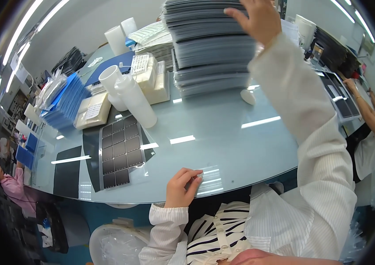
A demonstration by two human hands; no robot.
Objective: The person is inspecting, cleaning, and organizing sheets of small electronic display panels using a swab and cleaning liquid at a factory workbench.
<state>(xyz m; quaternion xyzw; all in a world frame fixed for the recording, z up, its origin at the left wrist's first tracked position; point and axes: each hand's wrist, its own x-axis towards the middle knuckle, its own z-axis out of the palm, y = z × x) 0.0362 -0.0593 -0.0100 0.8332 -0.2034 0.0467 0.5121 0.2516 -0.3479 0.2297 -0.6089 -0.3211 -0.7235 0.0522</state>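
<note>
My right arm stretches far forward, and my right hand (260, 20) is at the top of a tall stack of thin grey sheets (211, 55). Its thumb stands apart from the fingers, which run partly out of the picture; nothing shows in its grasp. By the table's near edge rests my left hand (182, 189), fingers curled and thumb close to the index finger. Whether something thin and clear lies between them is hidden. Left of it lies a clear sheet with dark rectangular panels (120, 152), partly over black sheets (91, 154).
Two white plastic bottles (136, 101) stand beyond the panel sheet, beside wrapped cream packs (93, 110) and a blue stack (65, 100). A small white oval piece (248, 97) sits near the tall stack. A lined bin (119, 243) is below the glass table (222, 145). Other people work on both sides.
</note>
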